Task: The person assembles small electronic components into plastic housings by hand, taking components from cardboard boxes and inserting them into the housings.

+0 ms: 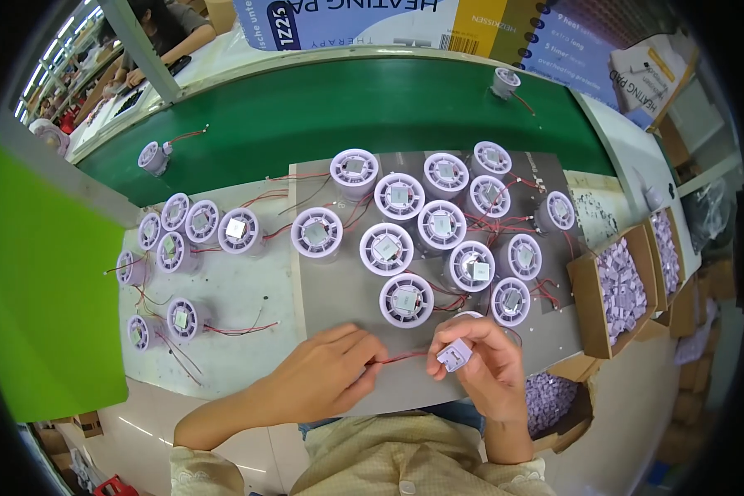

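My right hand [494, 370] holds a small boxy lilac plastic part [454, 355] between thumb and fingers, its slotted face turned up. A red wire [405, 357] runs from beside that hand to my left hand [332, 370], whose thumb and fingers are pinched on its end. Just beyond my hands stand several round lilac units [406, 301] with spoked tops, each with a square metallic plate in the middle. Thin red and dark wires trail from many of them. Another round unit [469, 315] is partly hidden behind my right hand.
More round units [183, 318] stand on the pale left part of the table. A green conveyor belt [306, 107] crosses behind, carrying one unit [506, 80] at right and another at left. Cardboard boxes [585, 302] of small lilac parts flank the table's right side. A person [174, 37] sits beyond.
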The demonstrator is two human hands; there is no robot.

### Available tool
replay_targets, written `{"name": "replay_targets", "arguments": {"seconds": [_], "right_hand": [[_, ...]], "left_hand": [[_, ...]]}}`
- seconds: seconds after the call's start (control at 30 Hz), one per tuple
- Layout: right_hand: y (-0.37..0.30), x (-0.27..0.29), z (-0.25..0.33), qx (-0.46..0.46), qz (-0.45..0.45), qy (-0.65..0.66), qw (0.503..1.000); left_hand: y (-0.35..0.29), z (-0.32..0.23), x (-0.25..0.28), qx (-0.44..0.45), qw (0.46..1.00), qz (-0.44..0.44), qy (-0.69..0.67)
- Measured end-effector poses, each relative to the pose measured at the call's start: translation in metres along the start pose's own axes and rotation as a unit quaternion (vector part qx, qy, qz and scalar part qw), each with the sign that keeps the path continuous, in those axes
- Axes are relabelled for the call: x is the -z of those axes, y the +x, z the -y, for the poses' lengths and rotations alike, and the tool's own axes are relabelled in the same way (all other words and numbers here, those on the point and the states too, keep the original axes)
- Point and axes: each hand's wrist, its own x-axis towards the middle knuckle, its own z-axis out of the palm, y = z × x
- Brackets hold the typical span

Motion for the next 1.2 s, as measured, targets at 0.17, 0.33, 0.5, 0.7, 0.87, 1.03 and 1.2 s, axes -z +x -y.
{"name": "replay_targets", "arguments": {"seconds": [0.17,0.33,0.5,0.7,0.87,1.03,1.2], "right_hand": [[-0.001,-0.002,0.002,-0.016,-0.006,0.004,1.000],[0.001,-0.002,0.000,-0.011,-0.012,0.006,1.000],[0.001,0.001,0.000,0.006,-0.005,0.005,1.000],[0.000,-0.001,0.000,0.045,-0.018,-0.003,0.999],[0.002,-0.002,0.003,0.083,-0.029,-0.033,0.996],[0.001,-0.002,-0.001,0.079,-0.038,-0.070,0.994],[0.000,-0.002,-0.001,0.069,-0.032,-0.067,0.995]], "left_hand": [[0.009,-0.002,-0.002,-0.019,0.999,0.005,-0.046],[0.018,-0.003,0.001,-0.029,0.996,0.005,-0.089],[0.022,-0.007,0.006,-0.004,0.984,0.051,-0.173],[0.021,-0.003,0.001,-0.038,0.976,0.006,-0.215],[0.017,-0.006,-0.003,-0.036,0.985,-0.064,-0.153],[0.013,0.003,-0.009,-0.089,0.987,-0.117,-0.068],[0.013,-0.001,-0.006,-0.078,0.986,-0.080,-0.126]]}}
